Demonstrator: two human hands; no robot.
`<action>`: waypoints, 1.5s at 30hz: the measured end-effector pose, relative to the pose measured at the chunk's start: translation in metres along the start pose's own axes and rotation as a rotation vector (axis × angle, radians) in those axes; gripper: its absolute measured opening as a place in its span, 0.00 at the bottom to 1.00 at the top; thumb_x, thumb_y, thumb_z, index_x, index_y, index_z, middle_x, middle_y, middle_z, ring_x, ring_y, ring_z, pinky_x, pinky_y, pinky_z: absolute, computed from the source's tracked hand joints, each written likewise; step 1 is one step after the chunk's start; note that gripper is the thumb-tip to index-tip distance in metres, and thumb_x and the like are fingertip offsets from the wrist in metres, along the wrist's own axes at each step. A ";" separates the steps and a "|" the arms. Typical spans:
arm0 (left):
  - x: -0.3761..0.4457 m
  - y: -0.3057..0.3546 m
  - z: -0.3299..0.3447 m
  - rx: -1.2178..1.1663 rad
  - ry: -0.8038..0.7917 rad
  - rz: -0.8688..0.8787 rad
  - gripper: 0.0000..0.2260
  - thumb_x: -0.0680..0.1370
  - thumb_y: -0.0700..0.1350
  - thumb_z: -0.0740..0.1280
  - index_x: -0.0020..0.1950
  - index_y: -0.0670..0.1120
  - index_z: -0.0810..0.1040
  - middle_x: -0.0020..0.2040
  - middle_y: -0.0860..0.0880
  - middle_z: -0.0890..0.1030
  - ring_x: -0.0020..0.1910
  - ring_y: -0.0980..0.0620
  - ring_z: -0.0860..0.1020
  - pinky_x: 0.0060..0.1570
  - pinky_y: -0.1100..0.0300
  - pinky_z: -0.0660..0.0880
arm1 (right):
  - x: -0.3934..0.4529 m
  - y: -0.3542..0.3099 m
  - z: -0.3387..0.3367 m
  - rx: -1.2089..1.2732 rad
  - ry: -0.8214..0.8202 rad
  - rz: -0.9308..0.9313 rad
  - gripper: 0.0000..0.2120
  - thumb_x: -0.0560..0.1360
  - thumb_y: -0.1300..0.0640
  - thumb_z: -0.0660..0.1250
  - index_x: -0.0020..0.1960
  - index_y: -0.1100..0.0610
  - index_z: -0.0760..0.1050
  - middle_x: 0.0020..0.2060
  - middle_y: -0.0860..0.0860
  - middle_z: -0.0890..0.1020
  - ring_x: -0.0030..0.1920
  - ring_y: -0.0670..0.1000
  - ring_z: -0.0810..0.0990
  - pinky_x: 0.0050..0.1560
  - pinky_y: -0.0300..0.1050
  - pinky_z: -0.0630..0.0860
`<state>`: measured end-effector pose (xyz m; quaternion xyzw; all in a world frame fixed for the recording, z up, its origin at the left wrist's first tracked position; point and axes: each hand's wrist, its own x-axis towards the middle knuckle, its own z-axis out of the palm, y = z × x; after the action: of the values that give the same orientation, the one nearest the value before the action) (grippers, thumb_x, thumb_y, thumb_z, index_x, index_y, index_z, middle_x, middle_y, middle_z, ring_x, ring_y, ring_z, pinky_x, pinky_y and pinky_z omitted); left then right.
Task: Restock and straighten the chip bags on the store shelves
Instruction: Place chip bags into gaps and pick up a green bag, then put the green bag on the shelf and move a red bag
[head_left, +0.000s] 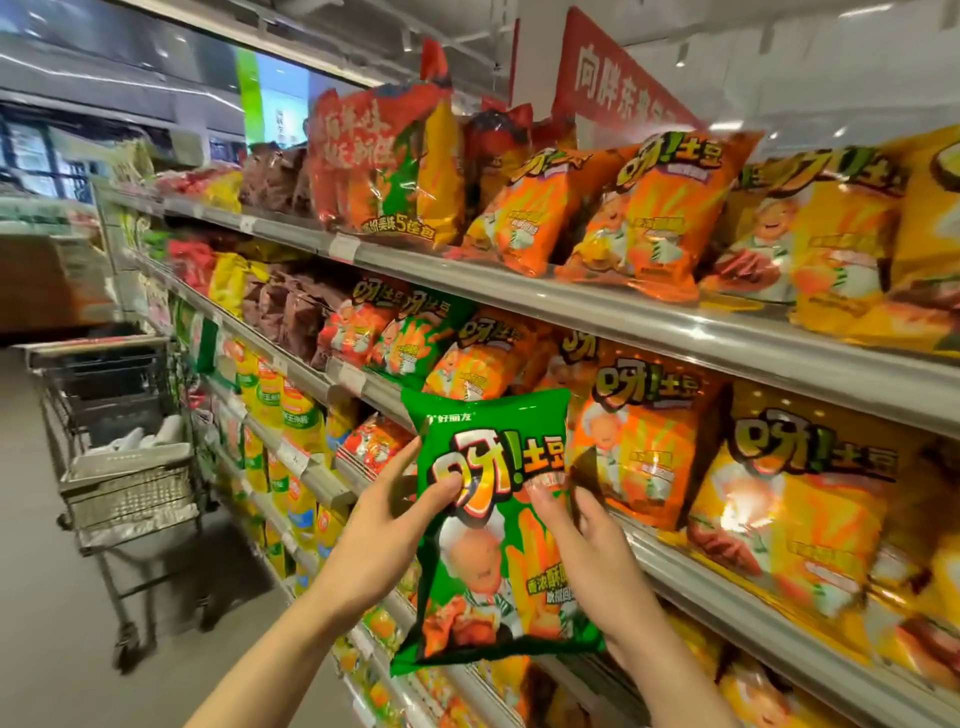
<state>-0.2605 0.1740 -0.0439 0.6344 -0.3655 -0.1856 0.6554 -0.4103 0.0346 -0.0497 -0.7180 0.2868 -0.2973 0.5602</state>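
Observation:
I hold a green chip bag upright in front of the shelves, at about the height of the second shelf. My left hand grips its left edge, thumb on the front near the logo. My right hand grips its right edge, thumb across the front. Behind the bag, the second shelf carries orange bags and yellow bags of the same brand. One green bag stands among the orange ones further left on that shelf.
The top shelf holds orange and yellow bags and a tall multipack. Lower shelves carry more yellow and green bags. A metal shopping cart stands in the aisle to the left. A red sign hangs overhead.

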 end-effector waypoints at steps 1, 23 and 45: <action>0.017 -0.005 -0.008 0.016 0.000 -0.006 0.22 0.76 0.55 0.70 0.68 0.67 0.66 0.54 0.69 0.82 0.57 0.70 0.79 0.52 0.75 0.73 | 0.016 0.000 0.009 0.020 -0.003 0.009 0.54 0.63 0.19 0.64 0.80 0.46 0.57 0.78 0.43 0.62 0.76 0.46 0.62 0.76 0.56 0.62; 0.291 -0.056 -0.072 0.029 -0.484 0.042 0.17 0.76 0.58 0.68 0.64 0.58 0.77 0.56 0.62 0.84 0.58 0.66 0.79 0.55 0.74 0.72 | 0.191 -0.035 0.110 -0.104 0.439 0.144 0.30 0.74 0.28 0.59 0.68 0.43 0.73 0.65 0.39 0.75 0.64 0.40 0.73 0.65 0.42 0.65; 0.306 -0.074 -0.018 0.333 -0.660 0.529 0.32 0.79 0.57 0.68 0.80 0.57 0.58 0.74 0.53 0.68 0.71 0.55 0.69 0.66 0.63 0.66 | 0.212 -0.050 0.084 -0.536 0.956 0.211 0.27 0.83 0.43 0.56 0.73 0.61 0.64 0.66 0.60 0.75 0.65 0.61 0.74 0.54 0.46 0.67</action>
<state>-0.0279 -0.0391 -0.0399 0.5228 -0.7292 -0.1429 0.4179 -0.2033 -0.0599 0.0045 -0.5878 0.6450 -0.4489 0.1921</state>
